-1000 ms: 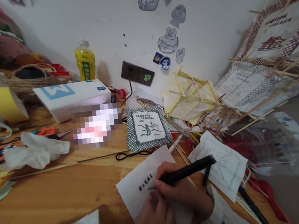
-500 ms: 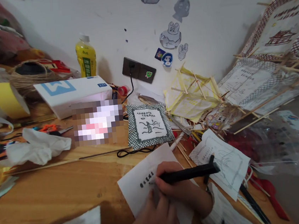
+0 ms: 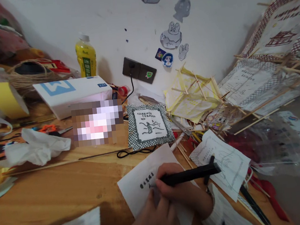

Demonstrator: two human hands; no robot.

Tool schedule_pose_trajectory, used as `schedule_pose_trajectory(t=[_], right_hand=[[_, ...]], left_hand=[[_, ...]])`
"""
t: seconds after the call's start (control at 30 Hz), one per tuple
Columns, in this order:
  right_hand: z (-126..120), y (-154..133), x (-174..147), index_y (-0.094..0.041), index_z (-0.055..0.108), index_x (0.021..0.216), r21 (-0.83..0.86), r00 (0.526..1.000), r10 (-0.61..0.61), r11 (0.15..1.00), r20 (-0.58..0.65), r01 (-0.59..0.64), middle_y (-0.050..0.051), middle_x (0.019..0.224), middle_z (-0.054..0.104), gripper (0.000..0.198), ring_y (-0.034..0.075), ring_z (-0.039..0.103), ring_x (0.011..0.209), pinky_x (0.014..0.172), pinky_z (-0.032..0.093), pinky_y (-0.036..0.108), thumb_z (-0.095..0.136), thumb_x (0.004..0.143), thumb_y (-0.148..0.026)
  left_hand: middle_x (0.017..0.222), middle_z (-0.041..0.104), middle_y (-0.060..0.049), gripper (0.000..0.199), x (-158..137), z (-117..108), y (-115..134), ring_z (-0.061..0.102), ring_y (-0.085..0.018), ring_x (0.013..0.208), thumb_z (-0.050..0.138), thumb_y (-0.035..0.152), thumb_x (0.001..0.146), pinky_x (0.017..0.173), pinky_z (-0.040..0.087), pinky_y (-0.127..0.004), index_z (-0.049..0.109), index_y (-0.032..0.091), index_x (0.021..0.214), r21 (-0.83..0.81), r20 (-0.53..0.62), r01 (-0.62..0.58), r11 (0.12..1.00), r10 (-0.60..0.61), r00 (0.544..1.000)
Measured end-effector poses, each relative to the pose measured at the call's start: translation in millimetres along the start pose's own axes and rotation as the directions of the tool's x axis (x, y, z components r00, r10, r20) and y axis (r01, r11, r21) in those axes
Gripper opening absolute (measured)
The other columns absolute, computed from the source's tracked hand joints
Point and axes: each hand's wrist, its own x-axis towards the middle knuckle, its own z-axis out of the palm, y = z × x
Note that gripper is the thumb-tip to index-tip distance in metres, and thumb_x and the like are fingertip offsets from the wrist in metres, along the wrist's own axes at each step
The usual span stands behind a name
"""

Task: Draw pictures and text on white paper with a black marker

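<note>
"Writing with which hand, would you say?"

"The right one. That right hand [image 3: 175, 190] has its fingers closed around a thick black pen [image 3: 195, 173], tip down near a short row of dark characters on a white sheet [image 3: 132, 187]."

"And the other?"

"The left hand [image 3: 158, 217] lies on the lower part of the sheet, just beside the right. It looks half open, fingers loosely bent, resting on the paper rather than grasping it, as far as its hidden palm lets me judge."

"Where's the sheet itself?"

"Flat on the wooden table [image 3: 67, 192], in front of a drawing with a dark crosshatched border [image 3: 153, 142]. Another drawn-on paper [image 3: 225, 163] lies to its right, and a white box [image 3: 83, 90] stands farther off, to the left."
</note>
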Motion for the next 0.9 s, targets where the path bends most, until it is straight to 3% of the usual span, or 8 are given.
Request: schedule_pose_trajectory(t=[0.33, 0.57, 0.7, 0.9], right_hand=[[2.9, 4.2, 1.0, -0.020, 0.050, 0.058, -0.030, 0.999, -0.002, 1.000, -0.036, 0.001, -0.004, 0.055, 0.051, 0.016, 0.010, 0.046, 0.053, 0.052, 0.037, 0.021, 0.053, 0.073, -0.014], [1.2, 7.7, 1.7, -0.021, 0.047, 0.059, 0.031, 0.985, 0.066, 0.998, -0.158, -0.062, -0.004, 0.055, 0.048, 0.015, 0.011, 0.045, 0.052, 0.051, 0.036, 0.023, 0.050, 0.073, -0.017], [1.3, 8.6, 1.6, -0.021, 0.048, 0.058, 0.013, 0.991, 0.042, 0.999, -0.126, -0.041, -0.004, 0.056, 0.049, 0.016, 0.011, 0.045, 0.053, 0.052, 0.037, 0.023, 0.052, 0.073, -0.017], [1.3, 5.6, 2.3, -0.021, 0.049, 0.058, -0.042, 0.994, 0.069, 0.996, -0.081, -0.073, -0.004, 0.056, 0.051, 0.017, 0.011, 0.046, 0.054, 0.052, 0.037, 0.022, 0.054, 0.073, -0.015]], left_hand=[[0.088, 0.070, -0.010, 0.018, -1.6, 1.7, 1.8, 0.061, -0.032, 0.087, 0.060, 0.031, 0.086, 0.077, 0.045, -0.048, 0.072, 0.018, 0.083, 0.009, 0.000, 0.009, 1.000, -0.009, 1.000], [0.083, 0.070, -0.008, 0.019, 1.0, 3.9, 0.1, 0.062, -0.031, 0.083, 0.061, 0.034, 0.085, 0.078, 0.044, -0.048, 0.070, 0.019, 0.079, 0.001, -0.050, 0.013, 1.000, -0.013, 0.999], [0.078, 0.069, -0.006, 0.018, 4.0, 1.8, -3.3, 0.062, -0.031, 0.082, 0.064, 0.035, 0.083, 0.085, 0.042, -0.050, 0.071, 0.019, 0.077, -0.023, -0.046, 0.003, 1.000, -0.004, 0.999], [0.081, 0.069, -0.007, 0.017, 3.0, 2.0, -3.3, 0.061, -0.031, 0.083, 0.062, 0.033, 0.085, 0.081, 0.045, -0.051, 0.070, 0.019, 0.080, -0.050, -0.030, 0.014, 0.999, -0.015, 0.999]])
